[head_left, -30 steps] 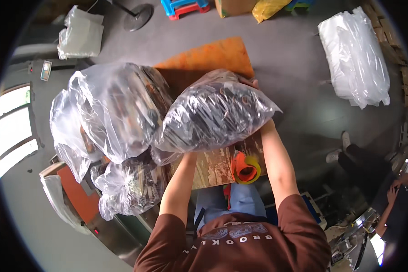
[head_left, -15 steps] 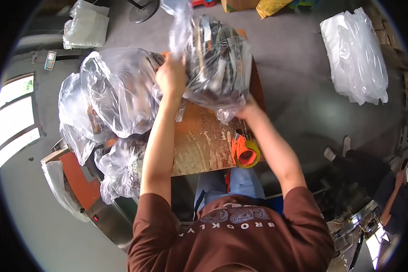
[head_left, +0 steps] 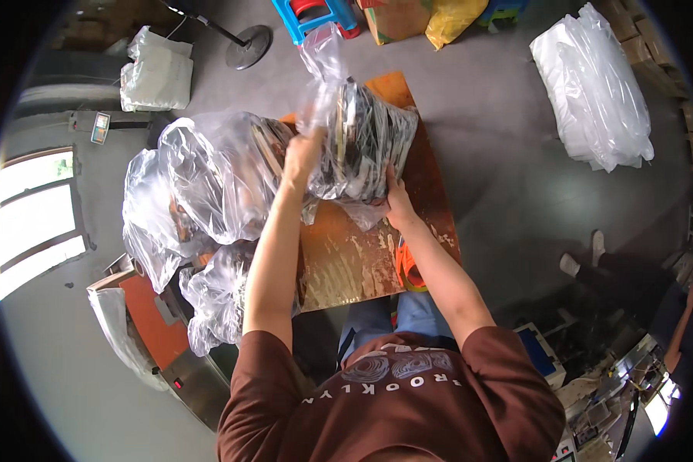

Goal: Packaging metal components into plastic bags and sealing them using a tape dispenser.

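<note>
A clear plastic bag (head_left: 373,142) packed with dark, flat, stacked pieces sits on the worn wooden table (head_left: 339,266); the pieces' kind is hard to tell through the film. My left hand (head_left: 302,158) is closed around the bag's plastic at its left side, where a loose twist of film rises away from me. Against the bag's lower right side my right hand (head_left: 397,200) grips, fingers pointing up along it. Close to my right forearm lies an orange tape dispenser (head_left: 408,266), partly hidden by the arm.
More filled clear bags (head_left: 219,177) crowd the table's left side. A white plastic bundle (head_left: 593,92) lies on the floor at right. Beyond the table are a blue stool (head_left: 316,15), a cardboard box (head_left: 396,19) and a fan base (head_left: 248,48). Another person (head_left: 662,308) stands far right.
The bag has come down and nearer to me onto the table. My right hand has shifted from the bag's lower corner to its side. The view has tilted, showing more beyond the table.
</note>
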{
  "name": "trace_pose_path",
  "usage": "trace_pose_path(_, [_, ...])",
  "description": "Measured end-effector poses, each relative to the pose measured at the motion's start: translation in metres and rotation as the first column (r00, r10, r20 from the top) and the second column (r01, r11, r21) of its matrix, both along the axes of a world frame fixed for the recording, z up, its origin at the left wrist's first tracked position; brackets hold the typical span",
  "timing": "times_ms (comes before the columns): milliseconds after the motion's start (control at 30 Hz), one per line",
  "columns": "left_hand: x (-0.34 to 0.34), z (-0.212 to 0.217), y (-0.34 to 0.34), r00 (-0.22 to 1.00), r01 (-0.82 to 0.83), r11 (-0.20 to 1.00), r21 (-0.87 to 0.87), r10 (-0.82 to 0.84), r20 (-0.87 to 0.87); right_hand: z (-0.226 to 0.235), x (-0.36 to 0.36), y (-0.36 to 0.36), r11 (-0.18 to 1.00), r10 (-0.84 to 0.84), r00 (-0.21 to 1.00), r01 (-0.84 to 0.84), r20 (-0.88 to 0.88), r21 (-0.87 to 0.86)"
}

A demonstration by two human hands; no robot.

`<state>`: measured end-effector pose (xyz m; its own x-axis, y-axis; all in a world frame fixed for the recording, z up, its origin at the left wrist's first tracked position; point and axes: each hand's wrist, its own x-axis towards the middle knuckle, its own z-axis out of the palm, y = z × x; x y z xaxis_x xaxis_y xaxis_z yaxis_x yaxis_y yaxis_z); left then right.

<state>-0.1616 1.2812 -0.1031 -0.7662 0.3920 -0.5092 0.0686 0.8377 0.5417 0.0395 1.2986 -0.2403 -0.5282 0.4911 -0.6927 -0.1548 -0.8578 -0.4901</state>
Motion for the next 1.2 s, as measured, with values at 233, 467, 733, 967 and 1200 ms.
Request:
trace_pose_path(233, [0.033, -0.030, -0.016, 0.730, 0.260, 0.936, -0.237, -0.351, -0.587, 0.008, -0.003, -0.018, 0.994, 0.106, 0.994, -0.107, -0.025, -0.019])
trace_pose_path(467, [0.109, 0.011, -0.122, 0.772, 0.419, 0.908, -0.017, -0.366, -0.519, 0.132, 0.009, 0.030, 0.722, -0.093, 0.996, 0.055, 0.018, 0.690])
trace_pose_path(733, [0.135, 0.034, -0.182, 0.796, 0.284, 0.953, 0.106, -0.173, -0.580, 0.068, -0.013, -0.047, 0.010, -0.033, 0.995, -0.093, 0.093, 0.996])
trace_pose_path(967, [0.159, 0.035, -0.242, 0.866, 0.003, 0.997, -0.073, -0.039, -0.499, 0.076, 0.141, -0.065, -0.127, 0.548, -0.047, -0.992, 0.835, 0.027])
trace_pose_path(1200, [0.189, 0.052, -0.234, 0.868, 0.203, 0.948, 0.244, -0.059, -0.492, 0.026, 0.147, -0.137, -0.106, 0.083, -0.074, -0.992, 0.994, -0.065])
